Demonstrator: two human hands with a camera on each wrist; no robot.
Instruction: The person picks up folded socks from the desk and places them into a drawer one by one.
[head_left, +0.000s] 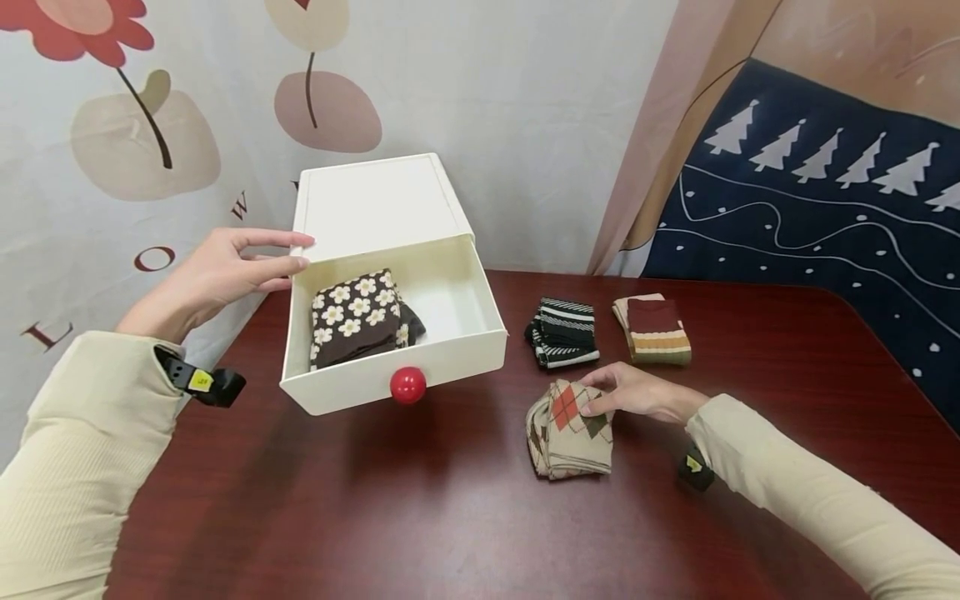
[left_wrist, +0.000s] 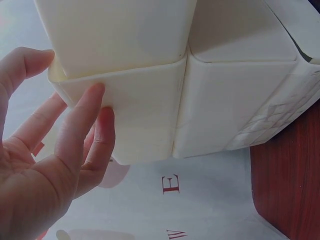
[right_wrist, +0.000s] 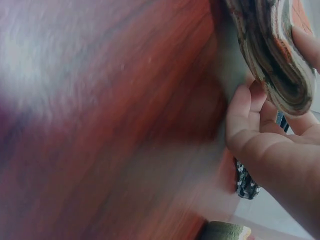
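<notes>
In the head view a white drawer box (head_left: 382,204) stands tilted at centre left, its drawer (head_left: 457,350) pulled out and a red ball knob (head_left: 408,385) on the front. Folded dark floral socks (head_left: 358,312) lie in the drawer's left part. My left hand (head_left: 238,267) holds the casing's left front corner, fingertips against its side wall (left_wrist: 140,110). Folded beige argyle socks (head_left: 573,433) are in my right hand (head_left: 637,392), pinched at their upper right. The right wrist view shows the folded edge of these socks (right_wrist: 280,65) between thumb and fingers.
Behind the right hand lie folded black-and-white striped socks (head_left: 564,329) and folded maroon, yellow and green socks (head_left: 658,329). They rest on the dark red wooden table (head_left: 450,517). A printed curtain (head_left: 540,125) hangs behind the box, with a navy tree-patterned cloth (head_left: 810,192) at right.
</notes>
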